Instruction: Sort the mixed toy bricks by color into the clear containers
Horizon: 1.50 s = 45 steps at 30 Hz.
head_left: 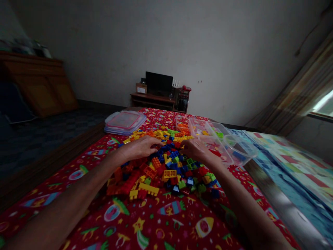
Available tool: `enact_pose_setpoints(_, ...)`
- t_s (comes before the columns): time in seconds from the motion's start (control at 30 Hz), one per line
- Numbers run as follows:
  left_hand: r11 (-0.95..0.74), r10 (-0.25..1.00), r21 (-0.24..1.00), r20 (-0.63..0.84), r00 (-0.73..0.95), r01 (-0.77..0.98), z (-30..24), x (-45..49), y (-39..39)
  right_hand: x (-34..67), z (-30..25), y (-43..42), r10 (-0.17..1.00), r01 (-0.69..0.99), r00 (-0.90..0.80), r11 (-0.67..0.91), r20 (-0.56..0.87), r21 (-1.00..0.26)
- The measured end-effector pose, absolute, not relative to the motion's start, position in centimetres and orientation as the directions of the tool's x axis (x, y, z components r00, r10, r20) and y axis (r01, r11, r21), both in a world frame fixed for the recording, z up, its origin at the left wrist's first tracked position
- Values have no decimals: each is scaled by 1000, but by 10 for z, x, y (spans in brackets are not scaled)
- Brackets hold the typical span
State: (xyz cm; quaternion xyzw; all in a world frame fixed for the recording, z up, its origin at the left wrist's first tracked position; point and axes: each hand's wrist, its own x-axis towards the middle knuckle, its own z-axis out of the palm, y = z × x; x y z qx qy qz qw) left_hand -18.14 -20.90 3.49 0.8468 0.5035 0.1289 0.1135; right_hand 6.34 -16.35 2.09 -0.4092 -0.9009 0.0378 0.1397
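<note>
A heap of toy building bricks point(169, 173) in red, yellow, blue, green and orange is spread over a red patterned cloth point(145, 225). At the heap's left side, my left hand point(142, 147) reaches over the bricks, its fingers and thumb apart near the blue ones. My right hand point(195, 148) is opposite, above the heap's right side, fingers curled downward beside blue and red bricks. Whatever lies between those fingers is hidden. Between both hands, blue bricks point(164, 149) lie clustered.
Clear plastic containers point(229, 156) stand behind my right hand, some with sorted bricks inside. Stacked clear lids point(125, 121) lie at the back left. A bed with a patterned cover point(293, 156) is on the right. A desk with a monitor point(159, 83) stands against the wall.
</note>
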Motion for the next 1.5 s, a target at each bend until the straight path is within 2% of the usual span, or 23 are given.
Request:
enact_pose_setpoints(0.1, -460, 887, 303, 113, 448, 835, 35, -182, -209, 60, 17, -173, 710, 714, -680, 698, 181, -56)
enact_pose_setpoints(0.2, -469, 883, 285, 129, 451, 836, 34, -184, -209, 59, 20, -177, 717, 719, -669, 691, 195, -73)
enact_pose_setpoints(0.37, -471, 881, 232, 178, 439, 851, 32, -188, -208, 66, 25, -166, 742, 667, -557, 667, 373, -332)
enact_pose_setpoints(0.53, -471, 858, 158, 310, 409, 868, 25, -188, -203, 73, 17, -144, 826, 539, -496, 535, 268, -651)
enact_pose_setpoints(0.63, -488, 847, 149, 318, 425, 860, 18, -188, -200, 77, 13, -136, 833, 486, -471, 521, 292, -702)
enact_pose_setpoints(0.8, -490, 864, 185, 234, 446, 852, 15, -183, -203, 79, 13, -135, 828, 553, -488, 538, 276, -636)
enact_pose_setpoints(0.93, -507, 857, 226, 237, 458, 831, 16, -180, -205, 74, 8, -143, 793, 716, -493, 603, 357, -351)
enact_pose_setpoints(1.0, -506, 856, 231, 247, 453, 831, 16, -180, -205, 70, 4, -149, 761, 744, -553, 634, 341, -209)
enact_pose_setpoints(1.07, -506, 856, 233, 257, 449, 831, 15, -180, -204, 66, 1, -154, 744, 748, -598, 652, 298, -126)
enact_pose_setpoints(1.13, -508, 854, 237, 265, 448, 828, 15, -180, -203, 63, 0, -158, 754, 762, -593, 639, 283, -107)
enact_pose_setpoints(1.23, -508, 852, 228, 279, 444, 831, 13, -181, -201, 62, 2, -158, 770, 753, -561, 627, 304, -198)
enact_pose_setpoints(1.37, -497, 855, 210, 285, 433, 842, 11, -185, -198, 65, 5, -147, 794, 644, -507, 608, 336, -464)
enact_pose_setpoints(1.5, -497, 856, 201, 271, 440, 844, 10, -189, -197, 69, 8, -137, 837, 461, -480, 496, 262, -736)
